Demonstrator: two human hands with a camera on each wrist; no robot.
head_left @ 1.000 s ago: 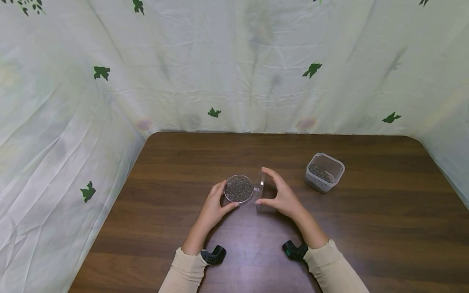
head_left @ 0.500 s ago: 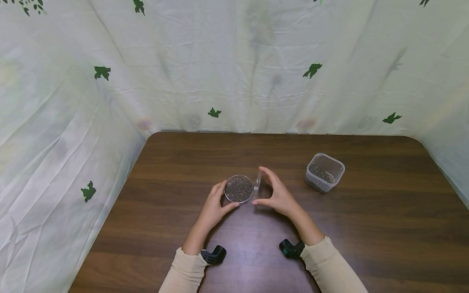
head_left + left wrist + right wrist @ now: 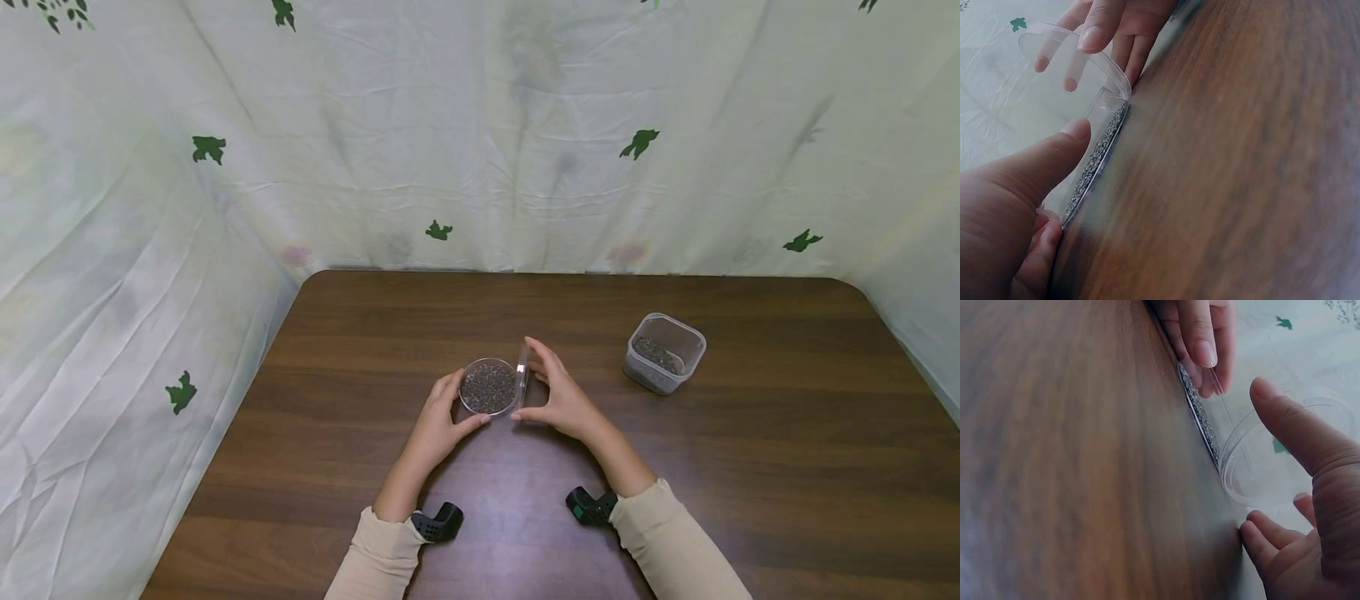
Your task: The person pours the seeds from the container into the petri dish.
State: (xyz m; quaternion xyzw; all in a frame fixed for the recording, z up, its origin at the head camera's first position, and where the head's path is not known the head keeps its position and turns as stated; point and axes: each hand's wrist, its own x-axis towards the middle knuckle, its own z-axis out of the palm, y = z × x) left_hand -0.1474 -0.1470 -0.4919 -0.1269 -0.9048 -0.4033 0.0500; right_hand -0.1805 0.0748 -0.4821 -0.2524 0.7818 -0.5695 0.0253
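Note:
A clear round petri dish [image 3: 488, 387] filled with dark grey grains lies flat on the table. My left hand [image 3: 437, 425] grips its left side, thumb at the near edge and fingers at the far edge. The clear lid [image 3: 522, 373] stands tilted on edge at the dish's right side. Thumb and fingertips of my right hand [image 3: 567, 404] hold that lid by its rim. In the left wrist view the lid [image 3: 1117, 70] leans over the far end of the dish, close to its wall; the right wrist view shows the lid [image 3: 1230, 464] touching or nearly touching the dish.
A clear square plastic tub [image 3: 664, 354] with more dark grains and a pale piece inside stands to the right, beyond my right hand. The brown wooden table [image 3: 360, 317] ends at a pale curtain [image 3: 480, 167] printed with green shapes.
My right hand has moved a little left with the lid, which now stands closer to the dish and more upright. The left hand and dish stay in place.

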